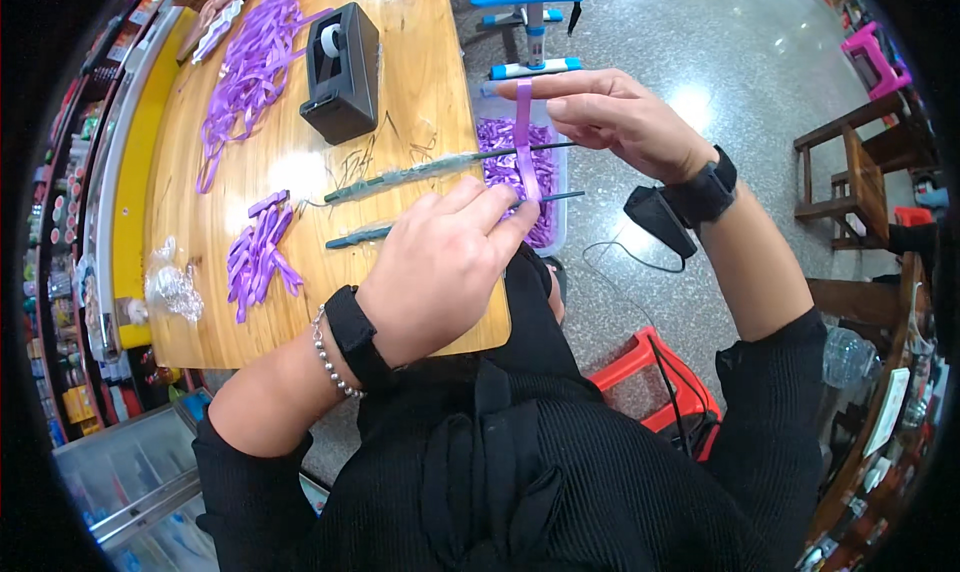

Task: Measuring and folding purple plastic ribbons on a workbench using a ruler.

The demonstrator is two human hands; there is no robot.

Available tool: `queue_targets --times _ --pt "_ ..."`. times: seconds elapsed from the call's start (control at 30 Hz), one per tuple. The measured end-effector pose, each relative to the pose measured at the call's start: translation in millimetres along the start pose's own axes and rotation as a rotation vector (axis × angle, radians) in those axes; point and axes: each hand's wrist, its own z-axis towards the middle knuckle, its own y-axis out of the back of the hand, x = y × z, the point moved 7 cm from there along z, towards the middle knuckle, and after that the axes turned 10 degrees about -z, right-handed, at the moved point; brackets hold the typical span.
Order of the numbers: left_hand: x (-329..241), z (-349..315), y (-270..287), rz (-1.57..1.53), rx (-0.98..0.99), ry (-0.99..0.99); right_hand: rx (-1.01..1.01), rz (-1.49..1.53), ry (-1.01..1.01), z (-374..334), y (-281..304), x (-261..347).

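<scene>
A narrow purple ribbon (523, 137) runs upright across two slim dark rods, the upper rod (430, 173) and the lower rod (358, 237), both jutting past the table's right edge. My left hand (450, 247) lies over the lower rod, its thumb and forefinger pinching the ribbon's lower end. At the upper end my right hand (635, 122) has its fingers stretched out, with the ribbon drawn over the fingertips; how it is gripped there is partly hidden. Clear wrapping covers part of the upper rod. Below the rod ends sits a clear bin (560, 227) full of short purple ribbon pieces (500, 132).
On the wooden table (400, 72) stand a black tape dispenser (342, 77), a heap of long purple ribbon (250, 72), a small ribbon bunch (262, 257) and crumpled clear plastic (172, 282). A red stool (640, 372) is by my legs; a wooden chair (850, 177) stands right.
</scene>
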Motion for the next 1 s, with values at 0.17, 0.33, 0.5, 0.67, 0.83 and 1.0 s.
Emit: queue_targets --times 0.17,0.33,0.5,0.67,0.83,1.0 --pt "-2.3 -1.5 -0.7 0.001 -0.016 -0.020 -0.006 -0.035 -0.059 -23.0 -14.7 15.5" --pt "3.5 -7.5 2.3 -0.129 -0.097 -0.041 -0.074 0.336 -0.411 -57.3 -53.7 6.1" --pt "15.7 -14.6 5.5 -0.714 0.003 0.407 -0.148 0.661 -0.368 -78.4 -80.9 -5.1" --pt "30.2 -14.6 -19.1 -1.417 -0.020 0.763 -0.264 0.675 -0.323 -80.4 -100.0 -20.1" --pt "39.5 -8.7 -30.2 -1.662 0.008 0.868 -0.447 0.398 -0.162 -80.3 -104.4 -28.6" --pt "41.8 -9.6 -32.0 -1.737 0.020 0.900 -0.518 0.281 -0.086 -79.2 -104.9 -36.1"
